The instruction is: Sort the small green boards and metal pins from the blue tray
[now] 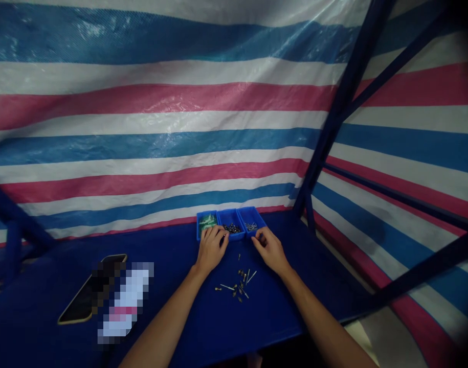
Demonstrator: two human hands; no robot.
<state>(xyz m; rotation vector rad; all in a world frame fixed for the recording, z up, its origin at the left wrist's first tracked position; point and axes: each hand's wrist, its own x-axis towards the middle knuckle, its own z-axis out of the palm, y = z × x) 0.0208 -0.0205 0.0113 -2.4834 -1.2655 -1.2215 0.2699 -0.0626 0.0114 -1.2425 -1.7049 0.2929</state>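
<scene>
left hand (213,248): seven o'clock of blue bins (228,214). right hand (270,248): five o'clock, curled. grips: cannot tell whether holding anything. metal parts (241,285): loose on worktop (218,327), six o'clock. risk: blue bins could tip if a knuckle catches them.

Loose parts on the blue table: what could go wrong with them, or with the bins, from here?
The loose parts lie scattered on the blue table, mostly nearer the wearer than the left hand and right hand; a backward sweep could scatter them further.
The middle bin, with dark pieces, adjoins the right bin, with silvery ones; a dropped piece might mix in.
The right hand's fingers are at the right bin's near edge and might nudge it.
</scene>
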